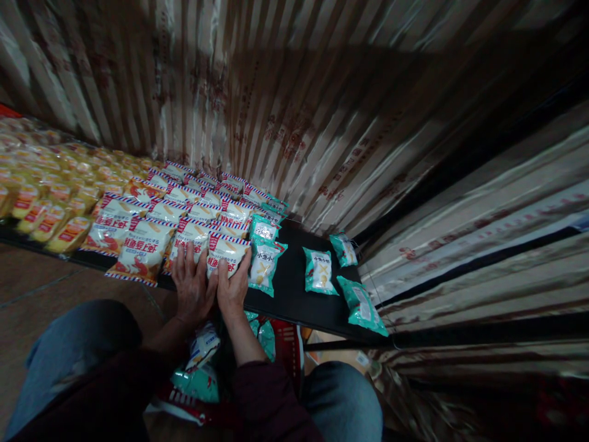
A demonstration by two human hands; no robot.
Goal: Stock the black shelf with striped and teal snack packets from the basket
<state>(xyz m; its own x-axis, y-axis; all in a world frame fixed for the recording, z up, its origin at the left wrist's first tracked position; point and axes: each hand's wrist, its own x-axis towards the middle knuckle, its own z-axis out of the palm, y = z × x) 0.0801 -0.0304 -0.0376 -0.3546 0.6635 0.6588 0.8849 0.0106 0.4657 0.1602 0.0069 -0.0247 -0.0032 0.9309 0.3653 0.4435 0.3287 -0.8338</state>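
Observation:
My right hand grips the lower part of a white and red snack bag, thumb on its front and fingers along its right edge. Close beside it, my left hand lies with fingers stretched over the front of the neighbouring snack bag. Its thumb reaches toward the bag in my right hand. More bags of this kind stand in tilted rows behind and to the left, such as the front snack bag. Just right of my right hand, a teal snack bag heads a row of teal bags.
All this sits on a black shelf. Several teal bags lie apart at its right end. Yellow packs fill the left. Pleated sheeting hangs behind. Below, between my knees, a red box and more bags show.

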